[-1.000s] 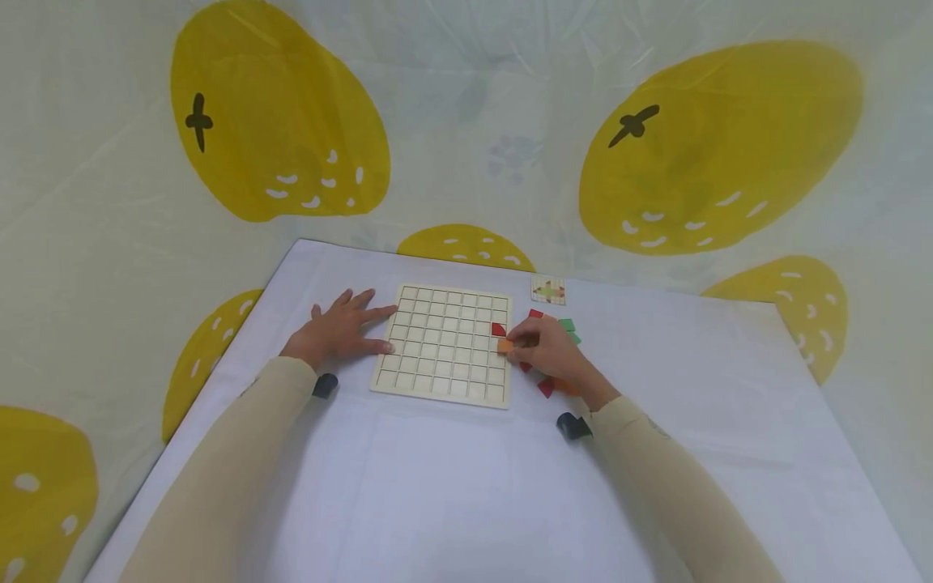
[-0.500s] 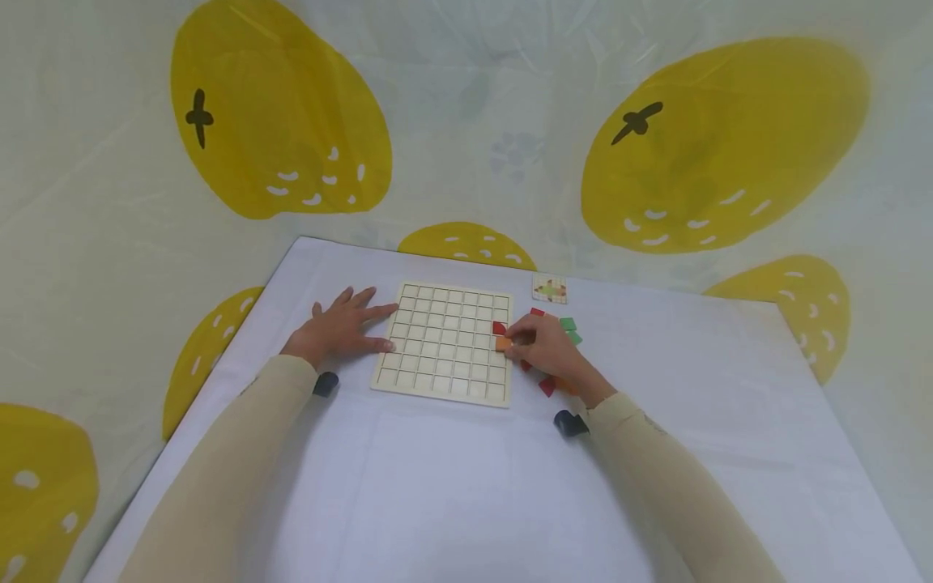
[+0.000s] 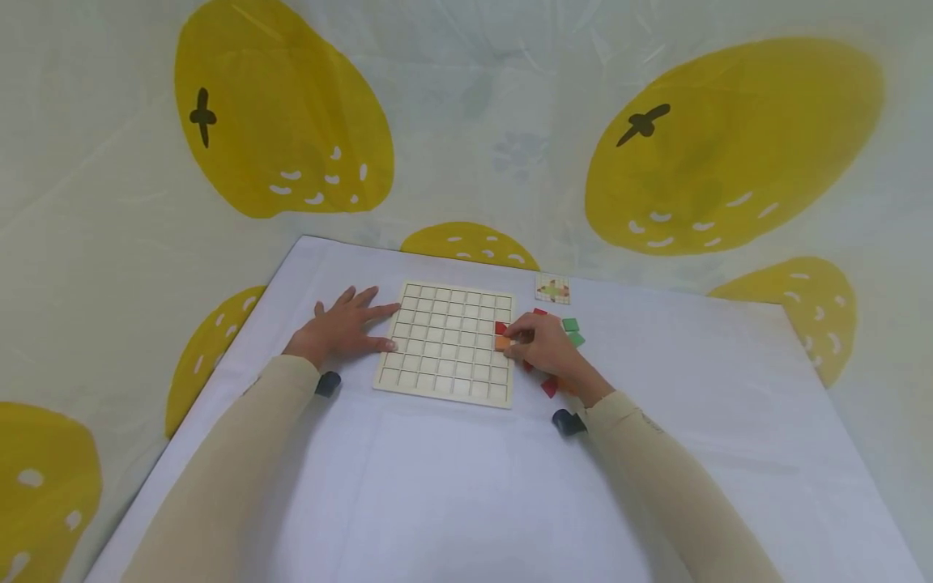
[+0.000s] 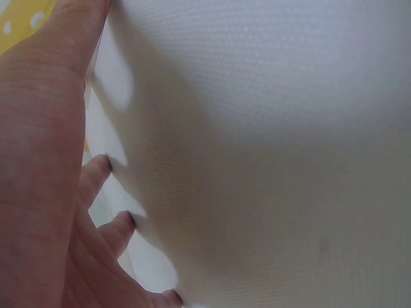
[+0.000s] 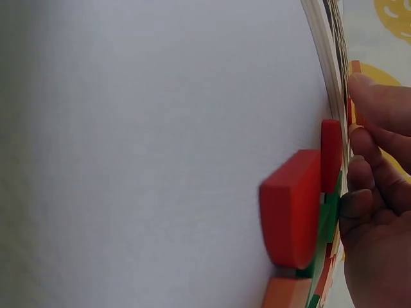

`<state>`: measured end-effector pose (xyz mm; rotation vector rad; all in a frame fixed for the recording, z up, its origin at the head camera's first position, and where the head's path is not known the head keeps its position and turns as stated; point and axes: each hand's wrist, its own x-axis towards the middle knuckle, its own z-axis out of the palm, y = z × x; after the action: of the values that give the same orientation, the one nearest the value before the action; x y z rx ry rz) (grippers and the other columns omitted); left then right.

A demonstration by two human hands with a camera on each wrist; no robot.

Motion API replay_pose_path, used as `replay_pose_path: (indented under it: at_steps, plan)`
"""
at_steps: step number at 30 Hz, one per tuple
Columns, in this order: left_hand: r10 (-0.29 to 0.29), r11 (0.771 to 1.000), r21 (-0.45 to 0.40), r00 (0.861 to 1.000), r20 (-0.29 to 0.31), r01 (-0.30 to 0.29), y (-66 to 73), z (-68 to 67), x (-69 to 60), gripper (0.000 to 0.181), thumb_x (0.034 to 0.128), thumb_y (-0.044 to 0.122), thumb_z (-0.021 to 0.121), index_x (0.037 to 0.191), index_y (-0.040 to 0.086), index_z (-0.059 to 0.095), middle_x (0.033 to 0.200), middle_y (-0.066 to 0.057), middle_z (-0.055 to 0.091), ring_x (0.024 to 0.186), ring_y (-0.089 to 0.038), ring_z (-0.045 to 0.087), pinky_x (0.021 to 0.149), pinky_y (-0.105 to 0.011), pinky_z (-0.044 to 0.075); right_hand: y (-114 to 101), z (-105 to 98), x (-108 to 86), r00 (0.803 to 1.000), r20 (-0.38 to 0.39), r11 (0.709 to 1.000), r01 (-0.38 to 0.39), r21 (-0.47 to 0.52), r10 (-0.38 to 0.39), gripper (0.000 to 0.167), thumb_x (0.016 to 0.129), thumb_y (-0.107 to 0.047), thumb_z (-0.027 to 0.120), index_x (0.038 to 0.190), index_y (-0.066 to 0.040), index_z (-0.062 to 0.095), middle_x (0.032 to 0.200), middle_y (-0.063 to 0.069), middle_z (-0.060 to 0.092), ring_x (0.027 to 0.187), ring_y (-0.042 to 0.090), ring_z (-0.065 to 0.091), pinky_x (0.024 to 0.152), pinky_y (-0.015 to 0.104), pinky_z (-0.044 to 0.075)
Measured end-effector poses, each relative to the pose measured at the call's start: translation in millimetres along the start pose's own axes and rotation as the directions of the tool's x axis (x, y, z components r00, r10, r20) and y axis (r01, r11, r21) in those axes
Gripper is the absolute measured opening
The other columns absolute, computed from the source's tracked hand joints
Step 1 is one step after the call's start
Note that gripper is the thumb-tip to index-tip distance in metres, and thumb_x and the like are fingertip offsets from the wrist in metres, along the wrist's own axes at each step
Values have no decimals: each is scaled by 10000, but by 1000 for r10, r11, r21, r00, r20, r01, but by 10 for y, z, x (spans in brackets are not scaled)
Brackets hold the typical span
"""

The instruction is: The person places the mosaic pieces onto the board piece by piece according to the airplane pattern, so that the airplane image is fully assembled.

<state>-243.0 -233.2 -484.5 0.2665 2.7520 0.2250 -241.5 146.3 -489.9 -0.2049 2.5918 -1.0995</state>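
A pale wooden grid board (image 3: 437, 353) lies on the white table. My left hand (image 3: 337, 329) rests beside it with fingers spread, the thumb and a finger touching its left edge. At the board's right edge, my right hand (image 3: 548, 346) pinches an orange square tile (image 3: 502, 343) over a cell of the rightmost column. Just above that tile on the board sits a red tile (image 3: 500, 328) with one curved side. The left wrist view shows the left hand (image 4: 70, 192) with fingertips on the cloth. In the right wrist view, the right hand's (image 5: 379, 186) fingertips are at the board.
Loose tiles lie right of the board, partly under the right hand: green tiles (image 3: 571, 325), a red one (image 3: 549, 388) and orange ones. A small pattern card (image 3: 552, 289) lies at the table's back edge. Dark wrist cameras (image 3: 564, 423) sit under the sleeves.
My right hand has shifted the orange tile slightly left, further over the rightmost column beneath the red tile. The left hand keeps its place; the head view has shifted a little.
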Motion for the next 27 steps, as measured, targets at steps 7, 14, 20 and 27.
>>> replay_pose_path:
  at_steps: [7,14,20,27]
  plan:
    - [3,1000,-4,1000,3,-3,11,-13,0,888,825,864,573,1599,534,287,1784,-40,100,1627,-475,36,1135,-885,95,-25,-4,13,1000,-5,1000,-7,-18,7,241,881,-202,841,1116,-188,785,1099,27,684,1016,252,572,806,315,516]
    - [-8,1000,-10,1000,10,8,20,-12,-3,879,835,839,595,1599,525,296,1785,-38,91,1630,-469,25,1136,-885,93,-33,2,7,1000,-13,999,24,-22,-24,229,877,-178,837,1100,-160,789,1086,37,692,987,249,580,756,310,530]
    - [-3,1000,-18,1000,10,3,24,-9,-6,879,841,826,601,1605,511,300,1784,-52,86,1628,-476,15,1134,-888,81,-40,14,-3,998,-31,997,59,-54,-60,245,873,-178,845,1111,-146,798,1090,45,705,960,247,579,732,289,512]
    - [0,1000,-11,1000,2,0,15,-3,-14,875,840,832,595,1601,526,292,1784,-48,90,1631,-467,16,1138,-885,84,-50,48,11,999,-36,997,2,-74,-5,266,872,-235,855,1121,-166,790,1118,29,693,1000,244,578,775,301,516]
